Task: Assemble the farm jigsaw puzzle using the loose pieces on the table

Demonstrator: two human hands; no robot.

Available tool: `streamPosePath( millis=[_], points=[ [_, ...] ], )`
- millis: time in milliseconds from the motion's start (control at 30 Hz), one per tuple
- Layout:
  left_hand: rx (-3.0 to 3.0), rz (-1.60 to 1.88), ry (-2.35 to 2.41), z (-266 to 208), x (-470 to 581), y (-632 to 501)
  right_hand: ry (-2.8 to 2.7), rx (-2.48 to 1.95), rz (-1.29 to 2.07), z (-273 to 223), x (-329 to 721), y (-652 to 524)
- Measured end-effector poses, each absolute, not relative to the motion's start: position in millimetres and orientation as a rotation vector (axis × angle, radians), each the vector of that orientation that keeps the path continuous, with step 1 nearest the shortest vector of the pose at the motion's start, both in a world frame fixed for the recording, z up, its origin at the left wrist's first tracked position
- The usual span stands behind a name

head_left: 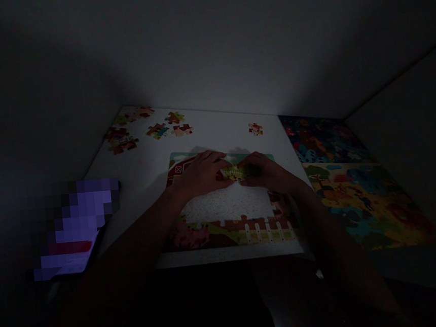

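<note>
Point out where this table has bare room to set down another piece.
Bare: the white tabletop between the loose pieces and the lone piece beyond the right hand; also the opening inside the puzzle border, nearer than the left hand. Crowded: the far left corner and around both hands.

Dim room: walls, table, jigsaw pieces

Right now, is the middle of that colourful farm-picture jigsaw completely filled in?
No, a bare, white speckled patch shows inside the colourful farm-picture jigsaw, just above its white picket fence.
</note>
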State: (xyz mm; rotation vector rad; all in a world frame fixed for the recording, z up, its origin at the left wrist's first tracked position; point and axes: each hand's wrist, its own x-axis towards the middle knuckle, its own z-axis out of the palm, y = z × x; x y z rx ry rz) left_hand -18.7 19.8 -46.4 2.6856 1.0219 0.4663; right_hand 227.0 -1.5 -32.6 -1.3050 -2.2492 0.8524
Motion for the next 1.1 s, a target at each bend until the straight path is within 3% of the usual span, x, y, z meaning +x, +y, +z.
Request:
streamPosePath(
  millis=[1100],
  points=[
    [2.677, 0.477, 1.010, -44.5, -19.0, 19.3, -2.268, -1.291, 0.857, -32.6, 233.3, -0.1]
  ],
)
